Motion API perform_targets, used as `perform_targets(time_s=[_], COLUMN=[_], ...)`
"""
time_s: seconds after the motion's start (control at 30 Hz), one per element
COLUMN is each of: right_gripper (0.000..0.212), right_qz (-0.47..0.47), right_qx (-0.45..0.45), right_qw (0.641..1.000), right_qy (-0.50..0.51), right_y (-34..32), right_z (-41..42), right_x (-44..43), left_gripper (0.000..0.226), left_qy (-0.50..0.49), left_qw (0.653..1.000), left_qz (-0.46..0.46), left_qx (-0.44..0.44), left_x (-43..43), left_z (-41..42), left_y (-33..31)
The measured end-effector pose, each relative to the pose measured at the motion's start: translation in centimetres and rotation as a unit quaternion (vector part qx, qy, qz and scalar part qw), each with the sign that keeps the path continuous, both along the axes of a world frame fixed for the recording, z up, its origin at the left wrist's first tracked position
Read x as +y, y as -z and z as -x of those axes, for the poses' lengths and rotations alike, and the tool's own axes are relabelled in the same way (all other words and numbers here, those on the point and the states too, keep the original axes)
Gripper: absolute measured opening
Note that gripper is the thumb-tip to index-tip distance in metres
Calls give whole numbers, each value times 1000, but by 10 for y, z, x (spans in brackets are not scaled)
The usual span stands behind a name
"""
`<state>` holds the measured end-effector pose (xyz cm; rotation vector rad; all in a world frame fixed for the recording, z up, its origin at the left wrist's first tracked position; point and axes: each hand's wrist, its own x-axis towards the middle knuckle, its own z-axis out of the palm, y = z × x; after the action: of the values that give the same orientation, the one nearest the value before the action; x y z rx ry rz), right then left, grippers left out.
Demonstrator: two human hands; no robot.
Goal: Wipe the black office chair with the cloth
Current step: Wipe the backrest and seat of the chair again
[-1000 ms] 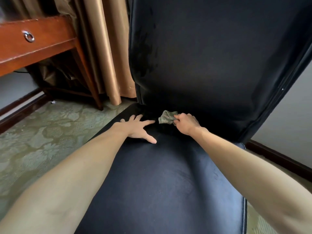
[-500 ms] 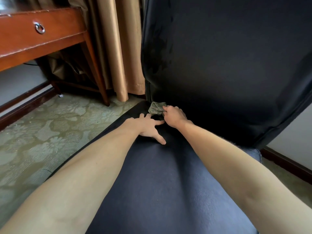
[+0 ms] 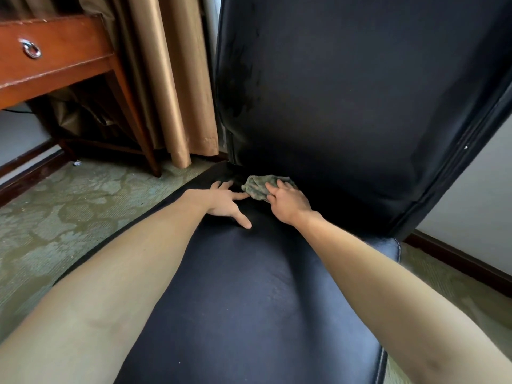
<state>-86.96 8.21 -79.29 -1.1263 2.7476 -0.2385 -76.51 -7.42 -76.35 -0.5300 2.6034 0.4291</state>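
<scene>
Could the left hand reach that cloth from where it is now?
Probably yes. The left hand rests flat on the seat right beside the cloth, its forefinger nearly touching it, with nothing between. The right hand holds the cloth, though.

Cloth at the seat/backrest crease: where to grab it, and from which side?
Pinch the bunched left lobe of the cloth, coming in from above the seat. The backrest walls off the rear, the right hand holds its right part, and the crumpled folds stand proud enough to pinch.
</scene>
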Motion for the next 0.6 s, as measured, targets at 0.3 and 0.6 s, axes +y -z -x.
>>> perform_targets(time_s=[0.3, 0.6], right_gripper=[50, 50], right_qz=[1, -3], right_qx=[-3, -17], right_qw=[1000, 999], right_qy=[-3, -51], right_y=[-4, -9], right_z=[1, 10], right_x=[11, 8], left_gripper=[98, 99], left_qy=[-14, -70], left_qw=[1000, 998], left_qz=[9, 4], left_qx=[4, 6], left_x=[13, 18], left_z=[7, 4], left_y=[-5, -4])
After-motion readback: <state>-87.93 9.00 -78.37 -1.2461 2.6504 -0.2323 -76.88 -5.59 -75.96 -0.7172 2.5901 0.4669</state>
